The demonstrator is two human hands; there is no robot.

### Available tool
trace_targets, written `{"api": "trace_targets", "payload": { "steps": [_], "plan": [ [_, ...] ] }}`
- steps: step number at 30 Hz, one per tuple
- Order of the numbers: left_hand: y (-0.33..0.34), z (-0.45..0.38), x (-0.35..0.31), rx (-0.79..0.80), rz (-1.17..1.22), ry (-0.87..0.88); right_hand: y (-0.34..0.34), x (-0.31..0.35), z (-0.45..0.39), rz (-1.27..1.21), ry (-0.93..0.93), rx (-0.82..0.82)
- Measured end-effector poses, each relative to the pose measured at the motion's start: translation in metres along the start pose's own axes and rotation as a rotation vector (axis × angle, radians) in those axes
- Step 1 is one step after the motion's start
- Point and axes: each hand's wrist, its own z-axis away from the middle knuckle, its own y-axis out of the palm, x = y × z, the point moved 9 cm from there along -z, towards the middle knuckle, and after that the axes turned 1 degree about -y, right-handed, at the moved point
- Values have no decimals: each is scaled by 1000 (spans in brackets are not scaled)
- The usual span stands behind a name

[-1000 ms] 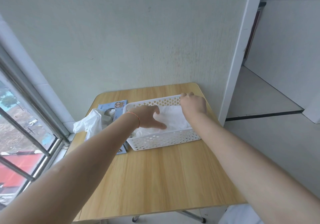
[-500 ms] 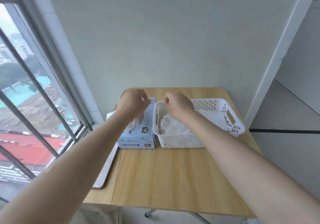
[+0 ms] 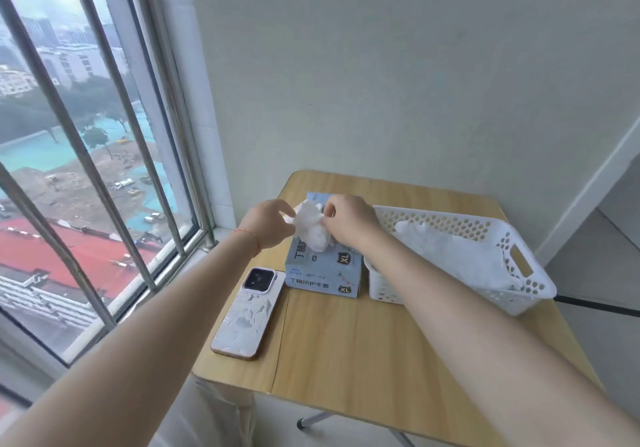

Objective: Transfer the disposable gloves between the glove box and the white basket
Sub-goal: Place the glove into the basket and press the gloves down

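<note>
Head view: your left hand (image 3: pixel 268 223) and your right hand (image 3: pixel 349 223) meet above the glove box (image 3: pixel 323 270), and both pinch the same crumpled white disposable glove (image 3: pixel 311 226) between thumb and fingertips. The left hand grips the glove's upper left edge; the right hand grips its upper right edge. The glove hangs between the two hands, and its lower end reaches the top of the box; whether it is partly inside the opening cannot be determined. A thin red cord (image 3: pixel 251 238) circles your left wrist. The glove box is light blue, carries "XL" marks on its top and front face, and stands on the wooden tabletop (image 3: pixel 363 353) toward the far side. The white basket (image 3: pixel 519 294) stands just beside the box on its right; your right forearm crosses over its near left corner. The basket has perforated walls and a handle slot in its right end, and it contains a loose pile of white gloves (image 3: pixel 450 252). A smartphone (image 3: pixel 244 311) in a pale patterned case lies face down on the tabletop, near the left front corner of the box, with the camera end pointing away from you. A barred window (image 3: pixel 86 155) is on your left.
</note>
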Motion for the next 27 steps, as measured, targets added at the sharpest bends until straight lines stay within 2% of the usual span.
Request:
{"api": "trace_targets", "payload": {
  "steps": [5,9,14,17,22,25,27],
  "plan": [
    [-15,2,0,-142,15,9,-30,-15,-2,-104,35,-209],
    [-25,2,-8,-215,150,27,-51,-26,2,-401,85,-338],
    [-34,3,-16,-210,614,-43,-52,-41,0,-760,232,-305],
    [-36,4,-22,-198,657,-53,-47,-47,-2,-907,296,-256],
    [-34,2,-25,-178,693,-27,-45,-55,1,-757,305,-162],
    [-35,2,-25,-185,635,-19,-40,-51,5,-605,271,-53],
    [-36,4,-30,-182,615,3,-42,-45,8,-553,239,-52]
  ]
}}
